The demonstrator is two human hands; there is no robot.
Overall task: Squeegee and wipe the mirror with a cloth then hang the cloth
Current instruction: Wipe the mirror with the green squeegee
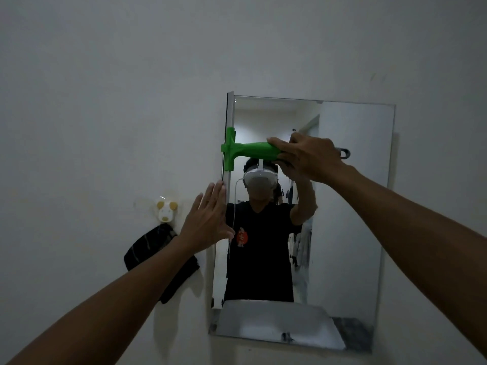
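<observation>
Mirror [350, 206]: our right hand [308, 158] grips the green squeegee [253, 151] at its left edge; our left hand [208, 219], fingers together and flat, steadies that edge.

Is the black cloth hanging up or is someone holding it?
Hanging up. The black cloth dangles from the animal-shaped hook on the wall; neither hand grips it.

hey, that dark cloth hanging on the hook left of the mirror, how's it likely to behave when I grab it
The dark cloth probably goes floppy: it droops in soft folds from the animal-shaped hook. It likely weighs little, since that small wall hook carries it. It seems caught at one spot only, so lifting it may free it more easily than tugging sideways.
</observation>
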